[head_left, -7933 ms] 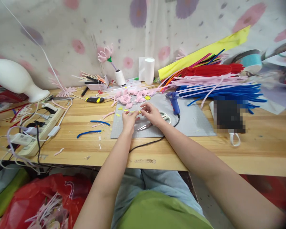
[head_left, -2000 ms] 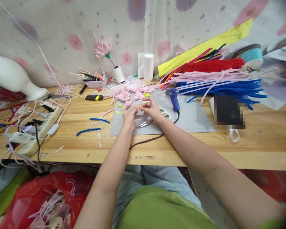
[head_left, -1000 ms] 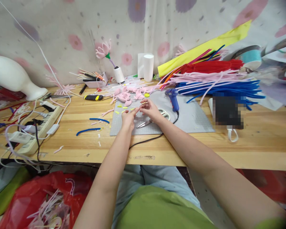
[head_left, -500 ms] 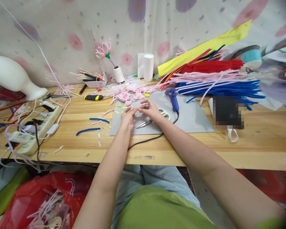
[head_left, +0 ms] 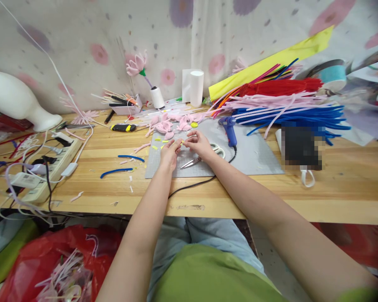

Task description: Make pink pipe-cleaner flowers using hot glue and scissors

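My left hand (head_left: pixel 170 154) and my right hand (head_left: pixel 198 144) meet fingertip to fingertip above the grey mat (head_left: pixel 255 157). A small yellow piece (head_left: pixel 182 142) shows between their fingertips, pinched by both. Scissors (head_left: pixel 190 163) lie on the mat beneath my right hand, blades toward the left, handles partly hidden. Small yellow strips (head_left: pixel 154 147) are scattered left of my left hand. Beyond the hands sit pink fuzzy petals (head_left: pixel 164 127) and a yellow bundle (head_left: pixel 194 125).
A blue glue gun (head_left: pixel 229 131) stands at the mat's back, its cord running past the scissors. Blue stems (head_left: pixel 302 115) lie at the back right. A utility knife (head_left: pixel 123 128), blue pieces (head_left: pixel 116 171) and a power strip (head_left: pixel 40 191) are to the left.
The yellow piece now shows between my fingertips, where it was not visible before. My fingers have shifted slightly; both hands stay in nearly the same place.
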The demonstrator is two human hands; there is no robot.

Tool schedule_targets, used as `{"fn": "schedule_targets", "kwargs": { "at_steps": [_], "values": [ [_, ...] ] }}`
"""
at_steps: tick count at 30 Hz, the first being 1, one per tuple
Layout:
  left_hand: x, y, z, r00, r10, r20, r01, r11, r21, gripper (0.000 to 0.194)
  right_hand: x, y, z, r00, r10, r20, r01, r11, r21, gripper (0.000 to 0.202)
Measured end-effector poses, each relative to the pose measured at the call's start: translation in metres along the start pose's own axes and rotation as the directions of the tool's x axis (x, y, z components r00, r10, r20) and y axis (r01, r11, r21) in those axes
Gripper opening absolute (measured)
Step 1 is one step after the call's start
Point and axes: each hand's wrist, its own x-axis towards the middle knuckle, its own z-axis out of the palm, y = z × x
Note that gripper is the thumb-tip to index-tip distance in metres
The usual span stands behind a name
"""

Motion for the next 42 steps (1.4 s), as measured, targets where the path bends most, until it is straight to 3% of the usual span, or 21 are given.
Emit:
{"fn": "schedule_targets", "kwargs": {
  "at_steps": [3, 9, 15, 19, 21, 23, 26, 28, 29, 32, 37, 39, 42],
  "values": [
    [-0.002, 0.005, -0.002, 0.999, -0.013, 0.034, 0.014, 1.0, -0.014, 0.025, 0.0, 0.001, -0.001, 1.0, 0.009, -0.014, -0.009, 1.0, 0.011, 0.046],
    [-0.005, 0.005, -0.003, 0.999, 0.001, -0.043, -0.001, 1.0, 0.017, 0.047, -0.002, -0.001, -0.001, 1.0, 0.006, 0.03, -0.006, 1.0, -0.027, 0.043],
    [-0.003, 0.004, -0.002, 0.999, 0.002, -0.05, -0.003, 1.0, -0.005, 0.047, -0.001, -0.006, 0.0, 0.999, 0.028, 0.047, -0.027, 0.999, -0.022, 0.042],
    [0.0, 0.003, -0.002, 0.995, 0.002, -0.096, -0.006, 0.999, -0.042, 0.045, -0.004, -0.034, -0.027, 0.984, 0.035, 0.175, -0.003, 0.983, -0.181, 0.04],
    [0.002, 0.003, -0.003, 0.995, 0.006, -0.099, -0.012, 0.998, -0.058, 0.043, -0.007, -0.053, -0.054, 0.929, 0.168, 0.329, -0.018, 0.91, -0.415, 0.034],
    [0.002, 0.003, -0.003, 0.996, 0.011, -0.083, -0.016, 0.998, -0.067, 0.041, -0.009, -0.07, -0.087, 0.878, 0.338, 0.339, -0.045, 0.763, -0.645, 0.033],
    [0.001, 0.004, -0.003, 0.997, 0.047, -0.054, -0.051, 0.997, -0.065, 0.04, -0.01, -0.082, -0.128, 0.923, 0.37, 0.1, -0.097, 0.477, -0.874, 0.039],
    [0.0, 0.004, -0.003, 0.996, 0.082, -0.045, -0.084, 0.995, -0.054, 0.042, -0.007, -0.078, -0.142, 0.965, 0.247, -0.091, -0.177, 0.353, -0.919, 0.045],
    [0.0, 0.003, -0.003, 0.994, 0.096, -0.042, -0.098, 0.994, -0.047, 0.043, -0.005, -0.073, -0.144, 0.971, 0.161, -0.178, -0.224, 0.338, -0.914, 0.049],
    [-0.001, 0.0, -0.004, 0.99, 0.135, -0.03, -0.136, 0.99, -0.023, 0.047, 0.002, -0.048, -0.138, 0.951, 0.001, -0.311, -0.277, 0.452, -0.848, 0.058],
    [0.002, -0.005, -0.007, 0.978, 0.203, -0.043, -0.201, 0.978, 0.048, 0.047, 0.011, -0.017, -0.121, 0.885, -0.008, -0.466, -0.338, 0.677, -0.654, 0.034],
    [0.005, -0.005, -0.008, 0.971, 0.229, -0.066, -0.223, 0.971, 0.079, 0.045, 0.01, -0.018, -0.117, 0.869, -0.064, -0.49, -0.223, 0.834, -0.505, 0.029],
    [0.008, -0.005, -0.008, 0.96, 0.259, -0.103, -0.248, 0.962, 0.114, 0.042, 0.001, -0.029, -0.107, 0.925, -0.153, -0.347, 0.049, 0.956, -0.289, 0.029]
  ]
}}
